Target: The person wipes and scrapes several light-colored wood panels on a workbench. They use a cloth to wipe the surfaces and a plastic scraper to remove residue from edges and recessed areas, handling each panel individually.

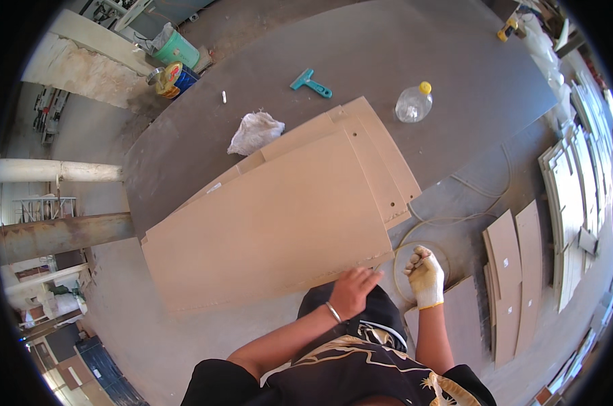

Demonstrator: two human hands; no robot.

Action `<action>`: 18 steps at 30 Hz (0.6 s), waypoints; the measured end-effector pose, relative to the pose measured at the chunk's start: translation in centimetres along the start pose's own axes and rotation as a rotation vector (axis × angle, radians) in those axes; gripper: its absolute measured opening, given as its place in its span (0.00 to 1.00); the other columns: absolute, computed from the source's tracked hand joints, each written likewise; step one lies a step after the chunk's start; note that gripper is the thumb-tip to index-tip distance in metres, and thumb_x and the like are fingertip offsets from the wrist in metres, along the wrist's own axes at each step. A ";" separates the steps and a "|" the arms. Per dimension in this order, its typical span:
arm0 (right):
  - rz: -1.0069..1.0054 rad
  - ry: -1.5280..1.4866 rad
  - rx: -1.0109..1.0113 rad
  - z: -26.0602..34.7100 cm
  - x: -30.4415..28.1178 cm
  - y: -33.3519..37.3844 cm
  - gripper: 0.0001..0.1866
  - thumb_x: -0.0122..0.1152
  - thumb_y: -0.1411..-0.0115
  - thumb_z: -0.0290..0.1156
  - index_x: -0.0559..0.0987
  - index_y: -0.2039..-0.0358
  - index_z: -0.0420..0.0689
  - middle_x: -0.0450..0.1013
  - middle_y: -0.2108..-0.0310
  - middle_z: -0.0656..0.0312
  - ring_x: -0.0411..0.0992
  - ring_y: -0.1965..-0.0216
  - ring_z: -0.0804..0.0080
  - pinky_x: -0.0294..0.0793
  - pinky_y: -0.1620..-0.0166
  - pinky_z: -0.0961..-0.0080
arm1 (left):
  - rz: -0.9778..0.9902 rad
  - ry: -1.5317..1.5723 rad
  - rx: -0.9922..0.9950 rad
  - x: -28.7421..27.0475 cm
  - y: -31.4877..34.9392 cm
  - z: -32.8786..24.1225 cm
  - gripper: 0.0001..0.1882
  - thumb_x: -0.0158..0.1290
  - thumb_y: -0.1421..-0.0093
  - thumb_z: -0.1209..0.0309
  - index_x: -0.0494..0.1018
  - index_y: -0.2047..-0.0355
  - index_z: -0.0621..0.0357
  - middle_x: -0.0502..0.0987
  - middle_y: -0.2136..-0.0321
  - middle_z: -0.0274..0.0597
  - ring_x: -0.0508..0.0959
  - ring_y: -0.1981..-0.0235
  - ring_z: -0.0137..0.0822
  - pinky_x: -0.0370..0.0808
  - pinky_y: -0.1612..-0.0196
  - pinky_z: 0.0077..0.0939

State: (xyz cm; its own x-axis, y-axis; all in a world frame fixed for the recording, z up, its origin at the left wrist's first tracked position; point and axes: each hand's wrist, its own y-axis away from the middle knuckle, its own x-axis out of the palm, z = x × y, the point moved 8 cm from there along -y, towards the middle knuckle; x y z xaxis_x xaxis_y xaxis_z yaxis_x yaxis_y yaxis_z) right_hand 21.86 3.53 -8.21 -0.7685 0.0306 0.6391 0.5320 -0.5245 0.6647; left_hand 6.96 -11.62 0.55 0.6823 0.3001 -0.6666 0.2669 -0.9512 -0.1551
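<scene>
My left hand (352, 294), bare with a bracelet at the wrist, is at the near right edge of a large tan panel (266, 223). Its fingers are bent together and point right; a thin sliver shows by the fingertips, too small to name. To the right of the panel's corner, my right hand (426, 277) is raised in a white work glove. Its fingers are curled closed, and whatever is inside them is hidden. Beneath the top panel lie more tan panels (387, 162) with small round holes, fanned out toward the far right on a dark table (205, 135).
On the table are a white rag (255, 132), a teal scraper (311, 83), a clear bottle (413, 105) with yellow cap and a small white stick (224, 97). A hose (455, 220) coils on the floor. Panels (506, 271) lean at right. A green bucket (176, 51) stands far left.
</scene>
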 end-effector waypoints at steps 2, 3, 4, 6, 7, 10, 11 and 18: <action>-0.070 0.030 0.035 -0.8 0.3 -0.3 0.09 0.63 0.32 0.34 0.78 0.54 0.48 0.71 0.68 0.68 0.68 0.69 0.73 0.66 0.66 0.74 | -0.030 -0.186 -0.035 -2.9 -1.0 2.4 0.27 0.53 0.39 0.76 0.76 0.38 0.59 0.78 0.40 0.48 0.73 0.35 0.49 0.68 0.32 0.52; -0.075 0.045 0.005 -0.7 0.7 -0.5 0.08 0.62 0.32 0.33 0.78 0.54 0.48 0.71 0.68 0.68 0.68 0.68 0.74 0.66 0.66 0.74 | -0.058 -0.222 -0.063 -4.2 -1.7 3.9 0.27 0.53 0.39 0.76 0.76 0.37 0.58 0.77 0.38 0.47 0.71 0.32 0.49 0.65 0.30 0.53; -0.079 0.054 -0.010 -0.6 1.1 -0.8 0.08 0.61 0.32 0.31 0.78 0.53 0.48 0.70 0.68 0.68 0.68 0.68 0.74 0.66 0.66 0.74 | -0.080 -0.254 -0.100 -5.4 -2.3 5.5 0.27 0.52 0.38 0.76 0.76 0.37 0.58 0.76 0.36 0.47 0.69 0.30 0.49 0.63 0.28 0.55; -0.087 0.077 -0.047 0.1 2.1 -1.6 0.10 0.60 0.32 0.29 0.77 0.51 0.48 0.70 0.67 0.67 0.68 0.69 0.73 0.67 0.66 0.74 | -0.104 -0.290 -0.144 -6.9 -3.7 8.0 0.27 0.52 0.36 0.75 0.75 0.36 0.57 0.75 0.34 0.47 0.67 0.28 0.49 0.60 0.26 0.57; -0.091 0.091 -0.066 0.6 2.7 -2.2 0.11 0.60 0.32 0.29 0.76 0.50 0.48 0.70 0.67 0.67 0.67 0.70 0.73 0.68 0.66 0.73 | -0.105 -0.294 -0.153 -7.3 -4.3 8.9 0.27 0.53 0.36 0.75 0.74 0.35 0.57 0.75 0.34 0.47 0.67 0.28 0.49 0.59 0.26 0.57; -0.075 0.132 -0.107 2.7 4.4 -4.8 0.15 0.59 0.34 0.27 0.76 0.46 0.46 0.71 0.66 0.65 0.67 0.71 0.71 0.70 0.67 0.71 | -0.075 -0.270 -0.196 -7.2 -5.8 10.3 0.29 0.53 0.35 0.74 0.71 0.32 0.56 0.73 0.32 0.46 0.67 0.27 0.49 0.57 0.24 0.61; -0.063 0.139 -0.112 3.5 4.9 -6.0 0.16 0.58 0.34 0.26 0.76 0.45 0.45 0.71 0.66 0.65 0.67 0.72 0.70 0.70 0.67 0.71 | -0.067 -0.251 -0.214 -6.9 -6.2 10.4 0.29 0.53 0.35 0.74 0.71 0.32 0.56 0.72 0.31 0.46 0.66 0.27 0.49 0.56 0.24 0.62; -0.244 0.553 -0.202 10.9 4.7 -14.8 0.14 0.57 0.30 0.25 0.76 0.45 0.40 0.80 0.61 0.54 0.77 0.72 0.69 0.77 0.72 0.73 | -0.050 -0.291 -0.320 -4.6 -7.5 10.3 0.31 0.50 0.31 0.71 0.66 0.27 0.55 0.67 0.26 0.45 0.59 0.22 0.47 0.43 0.20 0.64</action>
State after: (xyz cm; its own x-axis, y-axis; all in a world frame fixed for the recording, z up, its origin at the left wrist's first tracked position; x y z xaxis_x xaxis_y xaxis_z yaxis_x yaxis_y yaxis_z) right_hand 14.24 20.70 -10.81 -0.9579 -0.2462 0.1480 0.2822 -0.7100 0.6453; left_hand -5.23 -6.63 -2.74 0.4551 0.2692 -0.8488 0.5238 -0.8518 0.0106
